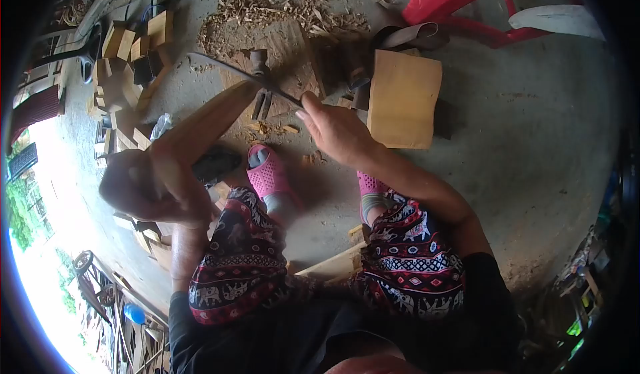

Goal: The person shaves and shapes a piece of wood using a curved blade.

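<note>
- The left hand [150, 187] has its grip closed round the near end of a long stick [200, 124], holding it raised and slanted away from the body, over the left knee.
- The right hand [337, 131] grips a dark curved blade [233, 71] by its handle; the blade lies across the far end of the stick, touching it or just above, I cannot tell which.
- To cut well, I judge the stick should be braced firmly so it cannot twist, and the strokes sent away from the body.
- The left fingers sit well back from the edge, and should remain there.
- The feet in pink sandals [267, 174] lie under the work on the floor [520, 141], so short, shallow cuts seem safer than heavy ones.
- Wood blocks [137, 41], shavings [280, 7] and a flat board [403, 97] lie beyond.
</note>
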### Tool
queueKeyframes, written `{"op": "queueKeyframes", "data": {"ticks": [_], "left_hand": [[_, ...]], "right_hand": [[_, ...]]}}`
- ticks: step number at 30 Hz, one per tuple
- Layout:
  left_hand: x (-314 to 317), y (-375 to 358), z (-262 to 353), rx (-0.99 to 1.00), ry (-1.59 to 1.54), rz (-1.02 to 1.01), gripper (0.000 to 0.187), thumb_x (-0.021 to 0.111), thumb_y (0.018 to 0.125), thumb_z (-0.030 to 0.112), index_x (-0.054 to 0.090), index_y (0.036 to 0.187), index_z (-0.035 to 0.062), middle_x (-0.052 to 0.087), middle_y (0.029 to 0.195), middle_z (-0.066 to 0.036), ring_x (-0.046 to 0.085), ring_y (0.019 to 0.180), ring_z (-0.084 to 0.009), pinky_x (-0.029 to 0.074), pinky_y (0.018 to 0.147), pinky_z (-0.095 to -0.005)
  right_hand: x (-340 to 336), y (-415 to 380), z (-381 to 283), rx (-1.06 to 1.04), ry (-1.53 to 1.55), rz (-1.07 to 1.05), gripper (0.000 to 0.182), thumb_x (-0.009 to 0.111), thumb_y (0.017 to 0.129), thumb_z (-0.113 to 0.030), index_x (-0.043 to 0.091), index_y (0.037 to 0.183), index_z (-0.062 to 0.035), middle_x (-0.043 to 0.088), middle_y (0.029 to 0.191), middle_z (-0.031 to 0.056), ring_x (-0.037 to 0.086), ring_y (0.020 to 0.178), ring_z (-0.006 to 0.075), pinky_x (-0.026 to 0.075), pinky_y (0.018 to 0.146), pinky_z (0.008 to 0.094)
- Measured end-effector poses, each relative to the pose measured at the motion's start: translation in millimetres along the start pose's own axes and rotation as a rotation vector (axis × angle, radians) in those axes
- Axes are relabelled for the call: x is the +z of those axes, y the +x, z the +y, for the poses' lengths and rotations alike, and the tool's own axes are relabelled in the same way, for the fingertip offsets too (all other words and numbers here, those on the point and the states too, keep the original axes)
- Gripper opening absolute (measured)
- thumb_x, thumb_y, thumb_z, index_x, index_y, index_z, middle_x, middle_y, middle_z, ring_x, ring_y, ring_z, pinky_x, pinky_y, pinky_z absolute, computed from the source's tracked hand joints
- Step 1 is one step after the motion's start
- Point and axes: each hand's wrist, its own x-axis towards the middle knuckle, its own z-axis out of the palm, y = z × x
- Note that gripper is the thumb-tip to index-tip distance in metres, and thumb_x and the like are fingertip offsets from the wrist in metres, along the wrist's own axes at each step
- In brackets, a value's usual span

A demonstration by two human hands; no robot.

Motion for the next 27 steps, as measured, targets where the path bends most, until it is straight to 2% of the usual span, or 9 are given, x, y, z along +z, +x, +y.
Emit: {"op": "queueKeyframes", "data": {"ticks": [2, 5, 9, 15, 17, 19, 21, 24, 27], "left_hand": [[5.8, 1.9, 9.3, -0.245, -0.196, 0.085, 0.018, 0.064, 0.086, 0.014, 0.054, 0.091, -0.001, 0.05, 0.09, -0.008, 0.05, 0.083, -0.0192, 0.041, 0.073, -0.0356], [5.4, 5.8, -2.2, -0.127, -0.104, 0.027, 0.022, 0.068, 0.083, 0.014, 0.053, 0.092, -0.0001, 0.049, 0.089, -0.007, 0.05, 0.082, -0.0185, 0.041, 0.072, -0.0359], [12.0, 10.0, 4.1, -0.048, 0.007, 0.034, 0.024, 0.07, 0.081, 0.012, 0.053, 0.094, 0.0, 0.049, 0.088, -0.006, 0.05, 0.079, -0.0172, 0.042, 0.071, -0.0347], [20.2, 7.0, -1.7, -0.127, -0.152, 0.134, 0.026, 0.071, 0.08, 0.011, 0.052, 0.093, 0.0002, 0.052, 0.09, -0.007, 0.054, 0.079, -0.0165, 0.044, 0.073, -0.0307], [17.2, 6.9, 4.3, -0.121, -0.229, 0.098, 0.025, 0.07, 0.081, 0.012, 0.053, 0.095, 0.0001, 0.054, 0.091, -0.008, 0.056, 0.08, -0.0174, 0.046, 0.074, -0.0308], [19.1, 7.3, 10.0, -0.132, -0.231, 0.107, 0.024, 0.07, 0.081, 0.011, 0.053, 0.094, -0.0004, 0.055, 0.091, -0.009, 0.056, 0.08, -0.0173, 0.046, 0.073, -0.0309], [20.9, 12.6, 11.0, -0.13, -0.236, 0.128, 0.023, 0.069, 0.082, 0.011, 0.054, 0.094, -0.001, 0.055, 0.09, -0.009, 0.056, 0.08, -0.0173, 0.046, 0.073, -0.0311], [21.1, 15.6, 8.9, -0.111, -0.158, 0.122, 0.02, 0.067, 0.083, 0.01, 0.055, 0.093, -0.0018, 0.057, 0.089, -0.009, 0.057, 0.078, -0.0169, 0.047, 0.071, -0.0307], [25.1, 14.2, 11.1, -0.168, -0.287, 0.127, 0.016, 0.065, 0.084, 0.009, 0.056, 0.09, -0.0021, 0.058, 0.088, -0.01, 0.058, 0.075, -0.017, 0.048, 0.069, -0.0299]], "right_hand": [[-7.4, -8.3, -22.3, -0.084, 0.005, 0.035, 0.018, 0.052, 0.095, -0.019, 0.041, 0.097, -0.0041, 0.06, 0.066, 0.0168, 0.062, 0.06, 0.0374, 0.046, 0.048, 0.0468], [-6.3, -11.1, -30.4, -0.21, 0.046, 0.109, 0.018, 0.051, 0.095, -0.019, 0.041, 0.096, -0.004, 0.058, 0.061, 0.0165, 0.061, 0.058, 0.0372, 0.045, 0.047, 0.0464], [14.1, 2.5, 9.0, -0.043, 0.13, 0.033, 0.02, 0.051, 0.095, -0.019, 0.04, 0.097, -0.0025, 0.057, 0.061, 0.0179, 0.06, 0.057, 0.0381, 0.044, 0.048, 0.0474], [-10.1, -8.9, -21.6, -0.076, 0.121, -0.008, 0.019, 0.051, 0.095, -0.018, 0.04, 0.099, -0.0033, 0.058, 0.065, 0.0186, 0.06, 0.059, 0.0387, 0.044, 0.049, 0.0479], [-13.7, -17.7, -33.8, -0.228, 0.13, 0.073, 0.017, 0.051, 0.095, -0.017, 0.041, 0.099, -0.0041, 0.059, 0.066, 0.0185, 0.061, 0.06, 0.0386, 0.044, 0.049, 0.0482], [-1.8, -12.7, -16.3, -0.204, 0.112, 0.075, 0.017, 0.051, 0.095, -0.018, 0.041, 0.099, -0.0042, 0.058, 0.064, 0.0177, 0.06, 0.059, 0.0381, 0.044, 0.049, 0.0478], [7.1, -1.9, 0.6, -0.035, 0.111, 0.033, 0.019, 0.051, 0.095, -0.019, 0.041, 0.098, -0.0038, 0.057, 0.062, 0.0173, 0.06, 0.059, 0.0383, 0.044, 0.048, 0.0476], [8.0, -3.6, -2.0, -0.06, 0.131, 0.045, 0.02, 0.051, 0.096, -0.021, 0.04, 0.096, -0.0033, 0.057, 0.062, 0.0172, 0.059, 0.058, 0.0388, 0.044, 0.048, 0.0469], [-14.2, -13.1, -25.9, -0.087, 0.121, 0.029, 0.019, 0.052, 0.094, -0.019, 0.041, 0.097, -0.0039, 0.058, 0.065, 0.0171, 0.06, 0.059, 0.0386, 0.046, 0.049, 0.0464]]}}
